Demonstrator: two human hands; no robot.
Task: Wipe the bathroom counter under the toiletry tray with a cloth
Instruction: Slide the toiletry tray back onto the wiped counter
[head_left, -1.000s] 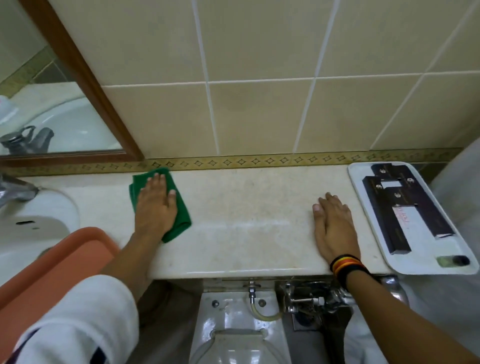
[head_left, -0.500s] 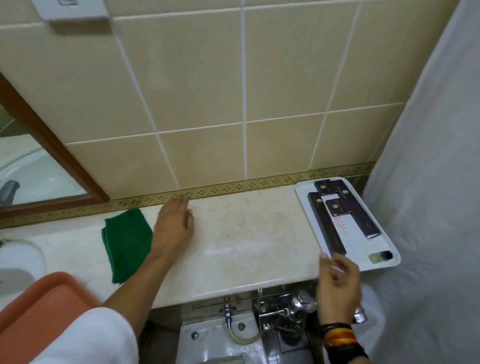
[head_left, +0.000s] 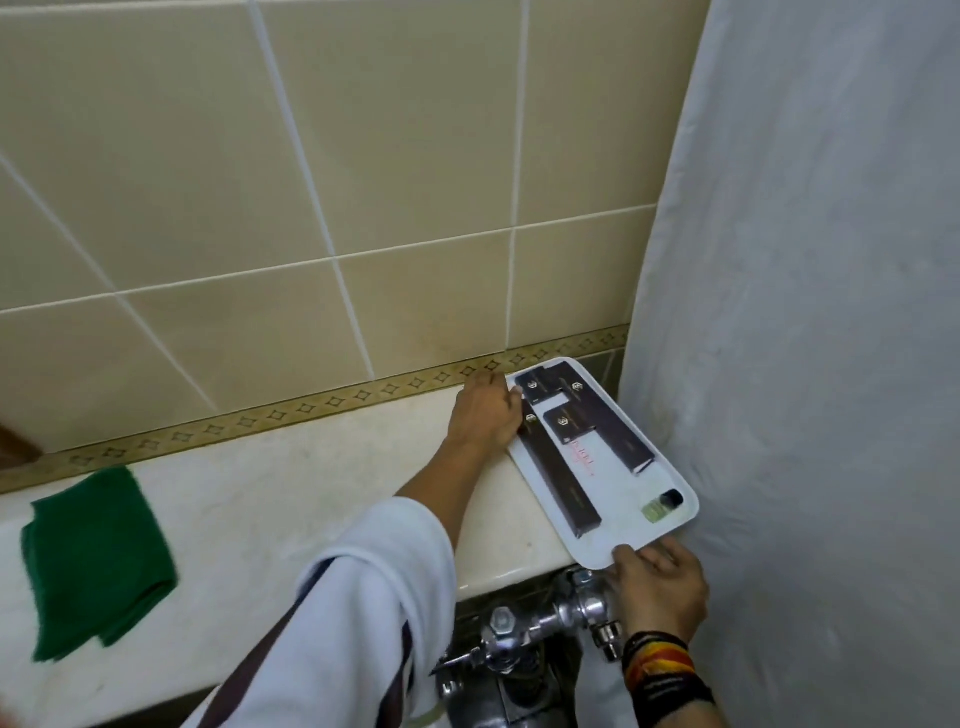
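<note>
A white toiletry tray (head_left: 631, 506) lies on the right end of the pale counter (head_left: 291, 499), carrying dark boxes (head_left: 563, 480) and a small green bottle (head_left: 661, 504). My left hand (head_left: 485, 415) grips the tray's far left corner by the wall. My right hand (head_left: 657, 584) holds the tray's near edge, thumb on the rim, where it overhangs the counter front. The folded green cloth (head_left: 96, 558) lies alone on the counter at the far left, apart from both hands.
A white shower curtain (head_left: 810, 312) hangs close against the tray's right side. Chrome flush plumbing (head_left: 550, 629) sits under the counter's front edge. Beige wall tiles with a patterned border (head_left: 311, 408) run behind the counter.
My left hand left the cloth and reached right to the tray's far corner. My right hand closed on the tray's near edge. The view swung to the right.
</note>
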